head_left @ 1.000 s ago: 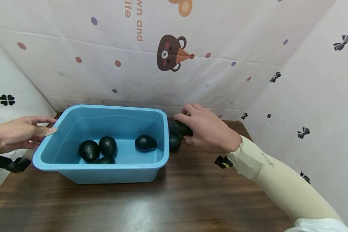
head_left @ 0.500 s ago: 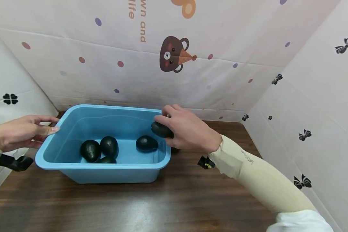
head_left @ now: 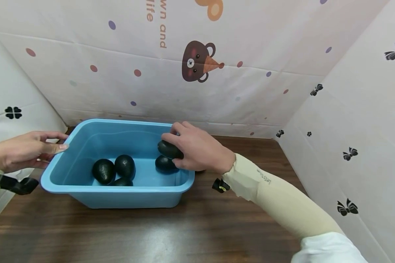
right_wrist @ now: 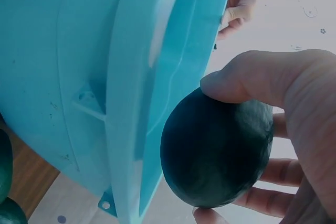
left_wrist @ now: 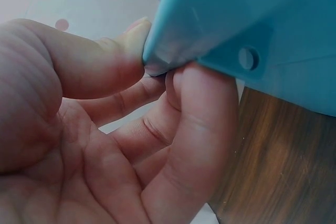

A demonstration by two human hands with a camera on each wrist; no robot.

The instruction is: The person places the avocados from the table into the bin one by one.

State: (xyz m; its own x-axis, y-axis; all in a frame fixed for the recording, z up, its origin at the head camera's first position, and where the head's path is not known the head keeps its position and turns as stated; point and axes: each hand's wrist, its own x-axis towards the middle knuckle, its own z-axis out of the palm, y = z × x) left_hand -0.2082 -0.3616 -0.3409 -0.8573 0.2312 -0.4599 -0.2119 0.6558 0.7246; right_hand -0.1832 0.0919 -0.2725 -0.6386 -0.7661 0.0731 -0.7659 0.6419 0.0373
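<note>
In the head view my right hand [head_left: 197, 148] grips a dark green avocado [head_left: 170, 149] over the right end of a blue plastic bin [head_left: 118, 189]. The right wrist view shows that avocado [right_wrist: 215, 148] held between thumb and fingers beside the bin's rim [right_wrist: 131, 98]. Inside the bin, one avocado [head_left: 165, 164] lies below the held one, and several others, among them a shiny avocado [head_left: 103, 171], cluster toward the left. My left hand [head_left: 27, 150] pinches the bin's left rim; up close, its thumb [left_wrist: 105, 61] presses the rim from above with fingers curled underneath.
The bin stands on a dark wood table [head_left: 125, 233] against a printed sheet wall [head_left: 85, 87]. Just right of the bin, partly hidden by my right wrist, another avocado [head_left: 200, 171] rests on the table. A second sheet [head_left: 335, 120] borders the right side.
My right hand has lifted the avocado from the table right of the bin and carried it left across the rim. The left hand keeps its hold on the rim.
</note>
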